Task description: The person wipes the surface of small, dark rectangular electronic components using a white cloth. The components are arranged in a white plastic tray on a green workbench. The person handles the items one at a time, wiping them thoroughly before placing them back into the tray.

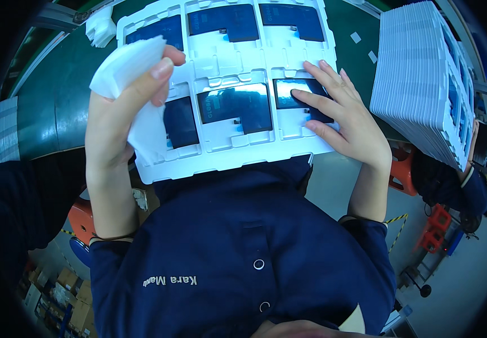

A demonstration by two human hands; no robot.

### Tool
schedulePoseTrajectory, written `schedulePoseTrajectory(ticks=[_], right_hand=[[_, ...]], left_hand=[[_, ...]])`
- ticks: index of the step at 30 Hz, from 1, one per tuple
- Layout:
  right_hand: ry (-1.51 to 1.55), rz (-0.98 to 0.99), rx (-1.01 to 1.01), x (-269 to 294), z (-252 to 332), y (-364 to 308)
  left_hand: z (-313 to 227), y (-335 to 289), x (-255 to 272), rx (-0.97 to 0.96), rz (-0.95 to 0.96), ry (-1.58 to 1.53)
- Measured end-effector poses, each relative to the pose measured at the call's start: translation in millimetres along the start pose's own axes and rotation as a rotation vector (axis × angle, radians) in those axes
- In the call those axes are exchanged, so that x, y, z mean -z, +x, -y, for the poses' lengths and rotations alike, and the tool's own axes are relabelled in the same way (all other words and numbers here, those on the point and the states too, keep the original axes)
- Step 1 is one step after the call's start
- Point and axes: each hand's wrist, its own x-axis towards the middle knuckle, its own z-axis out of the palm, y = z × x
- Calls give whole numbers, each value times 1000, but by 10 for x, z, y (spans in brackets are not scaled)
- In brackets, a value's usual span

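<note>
A white moulded plastic tray (221,160) lies before me at the table's edge, with several flat dark L-shaped packs (235,104) set in its pockets. My left hand (122,115) is closed round a folded white wipe (122,67), held over the tray's left side; it hides part of the near-left pack (180,121). With fingers spread, my right hand (347,115) rests over the near-right pocket. Its fingertips touch the shiny pack (284,90) there, and the hand covers part of that pack.
A tall stack of white trays (407,73) stands at the right, and another person's arm (471,152) is beside it. Crumpled white cloth (101,27) and small white slips (356,37) lie on the green table (52,112). Another stack (5,129) is far left. A red stool (404,172) stands right.
</note>
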Motion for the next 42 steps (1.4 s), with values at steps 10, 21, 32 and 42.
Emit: schedulePoseTrajectory(ticks=[10,21,32,42], right_hand=[[681,-229,97,-69,620,935],[1382,-203,-183,-243,816,1969],[1223,-461,-249,-240,298,2251],[936,-291,-238,-455,259,2340]], left_hand=[[220,-21,-123,7,-143,-740],[300,271,623,-265,-357,-667],[32,595,822,18,-58,1144],[32,479,1254,-186,105,628]])
